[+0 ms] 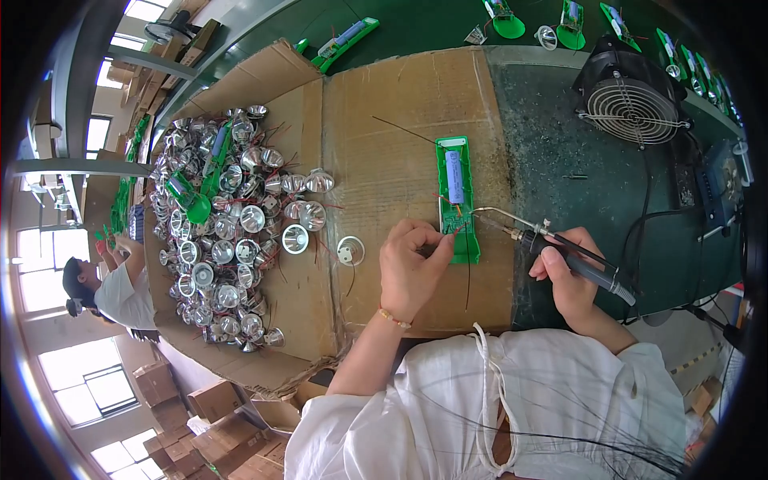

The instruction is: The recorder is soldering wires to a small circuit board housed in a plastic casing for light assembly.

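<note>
A green plastic housing point(470, 248) lies on the cardboard in front of me. In it sit a blue cylindrical battery point(454, 178) and a small green circuit board point(453, 222) with thin wires. My left hand point(410, 262) is closed in a pinch at the board's left edge; what the fingertips hold is too small to make out. My right hand point(570, 276) grips a soldering iron point(580, 262) with a thin curved metal feed tube. Its tip points left and reaches the housing's right edge, beside the board.
Many silver reflector cups point(228, 250) with wires fill a cardboard box on the left. One loose reflector point(350, 251) lies near my left hand. A black fan point(632, 110) stands at the back right, by a blue device point(718, 184). More green housings point(350, 38) line the far side. Another person point(112, 284) works at left.
</note>
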Action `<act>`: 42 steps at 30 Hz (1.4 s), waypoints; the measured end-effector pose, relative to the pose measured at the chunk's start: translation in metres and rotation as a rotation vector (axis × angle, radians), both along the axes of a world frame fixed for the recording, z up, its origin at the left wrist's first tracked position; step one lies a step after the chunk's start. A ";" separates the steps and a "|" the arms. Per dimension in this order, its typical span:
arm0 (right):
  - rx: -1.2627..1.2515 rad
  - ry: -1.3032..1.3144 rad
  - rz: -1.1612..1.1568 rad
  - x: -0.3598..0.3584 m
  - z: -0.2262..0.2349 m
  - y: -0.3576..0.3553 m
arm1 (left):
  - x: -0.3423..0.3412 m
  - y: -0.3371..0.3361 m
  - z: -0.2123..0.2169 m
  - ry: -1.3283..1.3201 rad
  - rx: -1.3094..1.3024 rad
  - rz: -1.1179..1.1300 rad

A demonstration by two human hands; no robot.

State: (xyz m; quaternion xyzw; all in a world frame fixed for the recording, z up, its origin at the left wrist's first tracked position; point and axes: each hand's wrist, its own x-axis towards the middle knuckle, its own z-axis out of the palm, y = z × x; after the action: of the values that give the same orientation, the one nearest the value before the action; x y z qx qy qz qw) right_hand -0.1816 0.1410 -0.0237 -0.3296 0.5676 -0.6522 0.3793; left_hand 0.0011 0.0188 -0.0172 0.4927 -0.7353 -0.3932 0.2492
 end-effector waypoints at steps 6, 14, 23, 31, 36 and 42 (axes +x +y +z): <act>-0.028 0.009 -0.027 -0.006 -0.001 -0.003 | 0.000 -0.001 0.007 -0.019 0.024 -0.018; -0.052 0.035 -0.133 -0.027 -0.011 -0.007 | -0.006 -0.031 0.011 -0.222 0.127 -0.168; 0.107 -0.141 -0.127 -0.029 -0.012 -0.013 | -0.101 -0.287 0.006 -0.186 -0.511 0.174; 0.158 -0.147 -0.125 -0.031 -0.014 -0.014 | -0.078 -0.345 0.004 -1.009 -0.435 -0.111; 0.149 -0.082 -0.149 -0.031 -0.017 -0.016 | -0.066 -0.258 0.041 -0.608 -0.316 -0.130; 0.066 -0.023 -0.206 -0.032 -0.021 -0.017 | -0.031 -0.064 0.031 -0.316 -0.028 -0.130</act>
State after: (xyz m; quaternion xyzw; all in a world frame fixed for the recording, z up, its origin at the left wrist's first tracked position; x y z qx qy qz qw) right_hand -0.2132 0.1237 -0.0443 -0.2492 0.6151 -0.6726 0.3273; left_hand -0.0300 -0.0448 0.0139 0.4961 -0.8012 -0.3157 0.1112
